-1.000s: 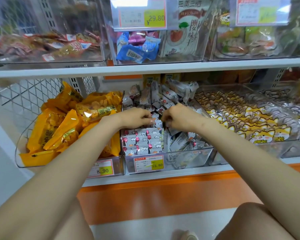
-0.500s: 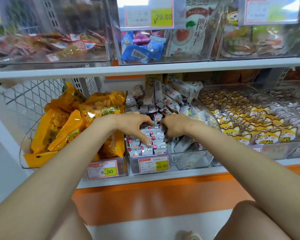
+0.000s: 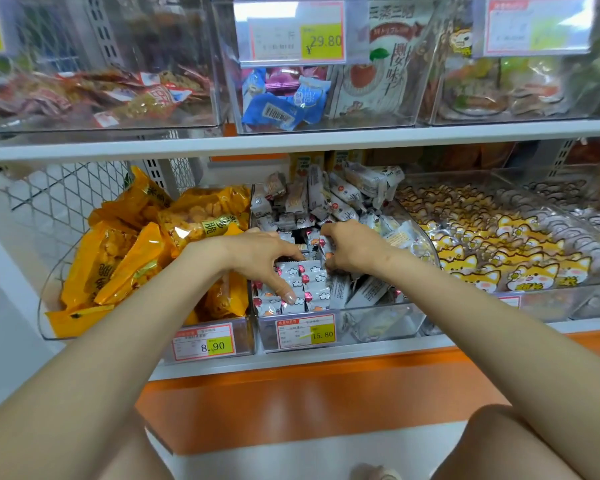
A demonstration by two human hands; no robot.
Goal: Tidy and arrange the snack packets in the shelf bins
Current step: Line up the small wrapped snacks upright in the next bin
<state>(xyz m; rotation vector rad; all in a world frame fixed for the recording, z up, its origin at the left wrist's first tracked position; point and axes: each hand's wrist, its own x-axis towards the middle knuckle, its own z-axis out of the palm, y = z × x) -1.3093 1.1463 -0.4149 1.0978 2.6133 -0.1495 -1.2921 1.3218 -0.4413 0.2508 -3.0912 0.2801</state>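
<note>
Inside the middle clear bin (image 3: 378, 323) on the lower shelf (image 3: 430, 345), small white packets (image 3: 312, 282) stand in rows at the front left. The left hand (image 3: 257, 254) presses them with spread fingers. The right hand (image 3: 357, 251) curls among loose ones, its grip unclear. An orange band (image 3: 326, 393) runs below. Three price tags read 15.80 (image 3: 305, 331), 8.90 (image 3: 204, 342) and ¥29.80 (image 3: 291, 31).

both hands reach into the clear middle bin (image 3: 378, 323) of small grey packets (image 3: 312, 282). the left hand (image 3: 257, 258) spreads over an upright row, thumb tip and fingertips touching it. the right hand (image 3: 354, 251), at its 3 o'clock, curls its fingers down among packets; grip unclear. yellow bags (image 3: 118, 265) lie at the bin's 9 o'clock, fox-printed packets (image 3: 482, 258) at 3 o'clock.
</note>
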